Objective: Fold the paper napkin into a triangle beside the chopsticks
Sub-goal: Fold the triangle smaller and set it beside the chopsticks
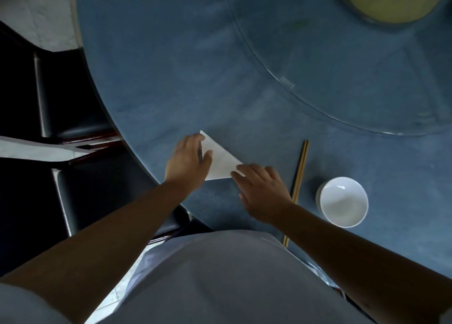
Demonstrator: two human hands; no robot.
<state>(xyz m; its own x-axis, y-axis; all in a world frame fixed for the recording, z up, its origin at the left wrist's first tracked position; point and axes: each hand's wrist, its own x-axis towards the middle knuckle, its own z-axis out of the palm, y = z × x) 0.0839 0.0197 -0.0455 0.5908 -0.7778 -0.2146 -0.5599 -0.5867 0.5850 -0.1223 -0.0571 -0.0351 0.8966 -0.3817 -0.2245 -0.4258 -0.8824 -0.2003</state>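
Observation:
A white paper napkin [222,159] lies on the blue table [195,84] in a triangular shape, a little left of a pair of wooden chopsticks [300,169]. My left hand [187,161] rests flat on the napkin's left part, fingers spread toward its far corner. My right hand [261,191] lies over the napkin's near right corner, fingertips touching the paper. The chopsticks lie side by side, pointing away from me, with their near ends hidden behind my right forearm.
A small white bowl [342,201] stands right of the chopsticks. A glass turntable [354,67] covers the far right of the table, with a yellowish dish [389,1] on it. Dark chairs [71,118] stand along the table's left edge.

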